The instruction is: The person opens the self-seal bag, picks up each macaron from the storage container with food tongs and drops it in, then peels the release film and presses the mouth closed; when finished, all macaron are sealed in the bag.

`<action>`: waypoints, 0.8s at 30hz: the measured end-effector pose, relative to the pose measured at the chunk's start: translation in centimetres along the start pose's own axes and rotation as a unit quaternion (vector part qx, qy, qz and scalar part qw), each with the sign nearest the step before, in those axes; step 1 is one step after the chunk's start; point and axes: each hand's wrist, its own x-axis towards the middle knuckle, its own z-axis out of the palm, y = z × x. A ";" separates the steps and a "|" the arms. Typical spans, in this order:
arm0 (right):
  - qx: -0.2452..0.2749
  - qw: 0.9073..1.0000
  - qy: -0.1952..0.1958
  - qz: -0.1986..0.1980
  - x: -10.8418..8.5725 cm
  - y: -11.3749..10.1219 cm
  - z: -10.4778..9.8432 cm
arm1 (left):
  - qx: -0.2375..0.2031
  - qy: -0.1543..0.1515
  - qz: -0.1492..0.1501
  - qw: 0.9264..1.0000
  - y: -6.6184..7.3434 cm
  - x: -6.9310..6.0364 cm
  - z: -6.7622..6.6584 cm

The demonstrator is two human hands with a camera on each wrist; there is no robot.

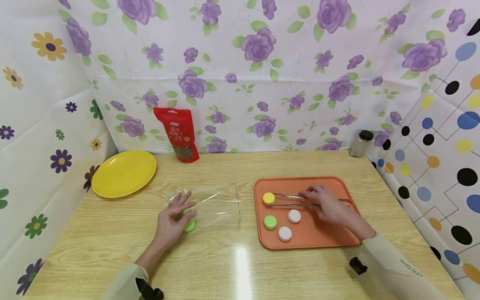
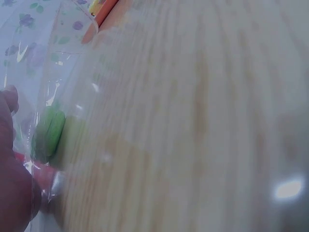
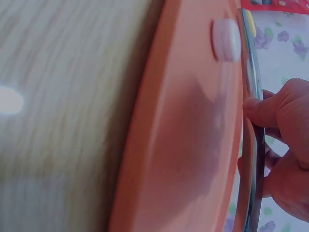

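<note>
My left hand pinches a clear plastic bag that lies flat on the table, its far end pointing right. Green macarons show through the film by the fingers; the left wrist view has a green macaron beside the thumb. Over the orange tray, my right hand grips metal tongs between thumb and fingers. The tong tips stand on either side of a yellow macaron. On the tray also sit a green macaron and two pale pink macarons.
A yellow plate lies at the back left. Against the back wall stands a red pouch, and at the back right corner a glass jar with a black lid. Patterned cloth walls bound the wooden table on three sides.
</note>
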 end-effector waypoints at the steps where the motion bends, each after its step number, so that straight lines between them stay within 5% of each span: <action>1: 0.001 1.000 0.002 -0.005 0.2 -0.2 -0.1 | -0.001 0.000 -0.001 1.000 0.0 0.0 0.0; 16: 0.045 0.997 -0.038 -0.058 5.6 -5.9 0.0 | -0.005 -0.002 -0.008 1.000 0.1 -0.1 -0.2; 24: 0.007 0.995 -0.063 -0.081 9.3 -9.7 1.8 | -0.019 -0.007 -0.008 1.000 -0.9 0.0 0.0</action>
